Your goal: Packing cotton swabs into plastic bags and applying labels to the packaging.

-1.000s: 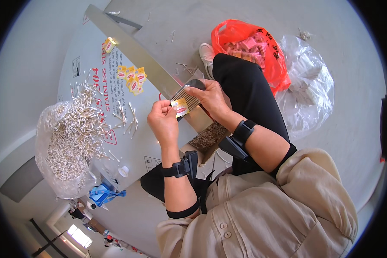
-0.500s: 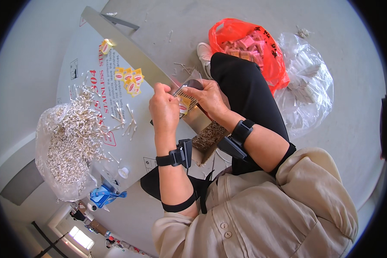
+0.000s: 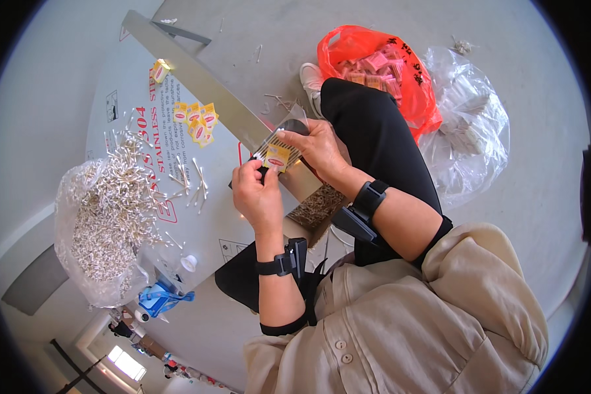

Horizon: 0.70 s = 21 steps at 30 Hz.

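A clear plastic packet point(image 3: 294, 117) with a row of cotton swabs point(image 3: 270, 140) and a yellow label card point(image 3: 277, 157) inside is between my hands, over the table's edge. My right hand point(image 3: 322, 151) grips its right side, thumb lying on the front. At the packet's lower left, my left hand point(image 3: 257, 197) is closed on its edge, fingertips by the swab ends. Several yellow label cards point(image 3: 198, 123) lie in a loose pile on the table, with another small stack point(image 3: 159, 71) farther off. Beneath the packet, a cardboard box point(image 3: 316, 207) of brown-looking swabs is partly hidden.
A large clear bag heaped with cotton swabs point(image 3: 108, 223) stands at the table's left, loose swabs point(image 3: 200, 184) beside it. On the floor at the far right sit a red bag point(image 3: 335, 49) of pink packets and a clear bag point(image 3: 486, 125). A blue item point(image 3: 156, 299) lies near the heap.
My left hand has moved down and slightly right, from the packet's upper left to its lower left edge. More of the yellow card and swabs shows now. My right hand has barely moved.
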Available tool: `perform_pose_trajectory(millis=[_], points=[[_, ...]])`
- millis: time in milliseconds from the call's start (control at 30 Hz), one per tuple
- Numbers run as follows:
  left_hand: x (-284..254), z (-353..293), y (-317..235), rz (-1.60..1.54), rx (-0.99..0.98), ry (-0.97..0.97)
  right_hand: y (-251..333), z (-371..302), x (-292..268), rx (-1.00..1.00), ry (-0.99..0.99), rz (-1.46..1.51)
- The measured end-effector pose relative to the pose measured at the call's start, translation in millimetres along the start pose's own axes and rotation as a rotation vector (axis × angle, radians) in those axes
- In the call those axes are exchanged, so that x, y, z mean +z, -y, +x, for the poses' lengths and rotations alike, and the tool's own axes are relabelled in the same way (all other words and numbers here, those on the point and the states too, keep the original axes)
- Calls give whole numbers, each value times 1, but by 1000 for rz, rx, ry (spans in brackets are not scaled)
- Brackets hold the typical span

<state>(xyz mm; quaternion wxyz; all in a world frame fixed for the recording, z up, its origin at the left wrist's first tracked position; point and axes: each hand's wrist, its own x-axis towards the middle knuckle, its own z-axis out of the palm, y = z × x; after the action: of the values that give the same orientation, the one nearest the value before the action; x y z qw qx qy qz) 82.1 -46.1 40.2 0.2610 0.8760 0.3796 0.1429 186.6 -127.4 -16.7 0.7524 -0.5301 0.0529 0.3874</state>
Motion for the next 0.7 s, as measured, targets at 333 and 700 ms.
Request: perform_pose_trajectory(millis=[333, 700], points=[[3, 12, 13, -124, -146, 114, 2, -1, 0, -29, 3, 21], [13, 24, -9, 165, -81, 88, -2, 0, 2, -19, -29, 23]])
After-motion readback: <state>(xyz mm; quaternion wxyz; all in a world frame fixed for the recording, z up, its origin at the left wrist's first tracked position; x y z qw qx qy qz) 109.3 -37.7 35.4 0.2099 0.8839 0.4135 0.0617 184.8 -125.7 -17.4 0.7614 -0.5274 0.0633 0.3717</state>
